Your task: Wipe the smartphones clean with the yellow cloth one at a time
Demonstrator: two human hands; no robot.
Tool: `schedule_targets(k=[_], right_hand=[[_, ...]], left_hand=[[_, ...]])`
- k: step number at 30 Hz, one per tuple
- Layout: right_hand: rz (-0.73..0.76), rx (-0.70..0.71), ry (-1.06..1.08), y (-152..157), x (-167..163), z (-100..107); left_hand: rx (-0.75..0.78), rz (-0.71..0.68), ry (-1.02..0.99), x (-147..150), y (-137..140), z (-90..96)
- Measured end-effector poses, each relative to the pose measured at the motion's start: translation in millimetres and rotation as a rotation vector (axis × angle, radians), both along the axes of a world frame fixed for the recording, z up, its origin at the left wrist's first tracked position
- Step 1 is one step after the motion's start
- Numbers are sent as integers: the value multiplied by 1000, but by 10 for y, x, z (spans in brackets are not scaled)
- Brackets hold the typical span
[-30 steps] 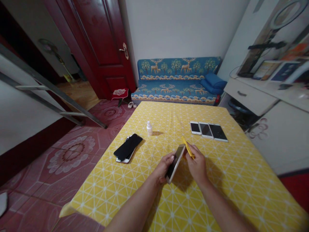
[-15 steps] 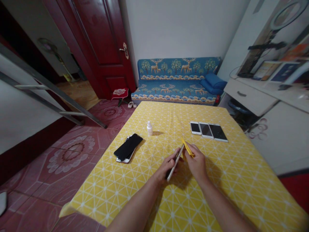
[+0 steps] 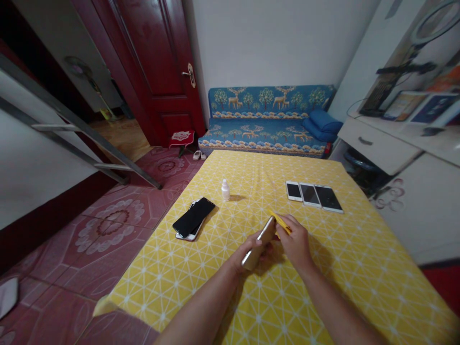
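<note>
My left hand (image 3: 247, 250) is closed around a gold-coloured smartphone (image 3: 259, 243), held tilted above the table with its back and one edge showing. In my right hand (image 3: 296, 239) a yellow cloth (image 3: 281, 222) is pinched, and it meets the upper end of the phone. The fingertips of the right hand are partly hidden behind the cloth and the phone. Left of my hands, a black smartphone (image 3: 194, 217) lies askew on top of a white one (image 3: 190, 236). A small white bottle (image 3: 225, 191) stands upright farther back.
Three white-framed phones lie side by side at the right: a small one (image 3: 293, 191), a middle one (image 3: 309, 195) and a larger one (image 3: 328, 198). A yellow patterned tablecloth (image 3: 201, 287) covers the table. Beyond stand a blue sofa (image 3: 266, 129) and, to the right, a white cabinet (image 3: 402, 201).
My left hand has turned the phone, so its gold back shows more. The cloth stays at the phone's upper end in my right hand. The whole view has shifted slightly.
</note>
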State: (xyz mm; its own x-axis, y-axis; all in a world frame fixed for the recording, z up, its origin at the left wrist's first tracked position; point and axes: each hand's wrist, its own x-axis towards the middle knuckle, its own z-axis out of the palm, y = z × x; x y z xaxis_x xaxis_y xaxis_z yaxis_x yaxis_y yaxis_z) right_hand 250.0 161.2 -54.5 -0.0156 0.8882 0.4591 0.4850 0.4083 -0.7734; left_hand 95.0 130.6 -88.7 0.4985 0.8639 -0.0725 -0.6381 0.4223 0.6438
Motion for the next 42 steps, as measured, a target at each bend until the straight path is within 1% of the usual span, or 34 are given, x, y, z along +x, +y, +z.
schedule_targets(k=[6, 10, 13, 15, 19, 21, 24, 26, 29, 32, 34, 39, 42], right_hand=[[-58, -63, -140, 57, 83, -164], [-91, -73, -191, 59, 102, -256], [-100, -86, -227, 76, 129, -309], [-121, -75, -231, 91, 151, -328], [-161, 2, -217, 79, 153, -319], [-123, 21, -230, 44, 119, -305], [-64, 29, -277, -14, 52, -292], [-57, 36, -320, -41, 10, -290], [-42, 68, -388, -75, -62, -291], [12, 141, -434, -160, -171, -286], [53, 178, -460, -270, -262, -270], [195, 191, -515, -623, -419, -194], [270, 214, -528, -713, -411, -163]], left_hand=[[-73, -19, -84, -3, 2, 9], [-184, -100, -164, -11, 16, -35], [-223, -143, -215, -25, 36, -61], [-238, -176, -241, -40, 53, -71], [-266, -208, -269, -77, 80, -74], [-288, -173, -283, -92, 83, -53], [-350, -76, -287, -100, 82, -6], [-389, -34, -263, -100, 87, 7], [-449, -16, -190, -98, 111, -22], [-491, 57, -151, -89, 138, -54], [-467, 83, -196, -84, 146, -49], [-321, -19, -361, -93, 129, -1], [-313, -17, -385, -99, 123, 0]])
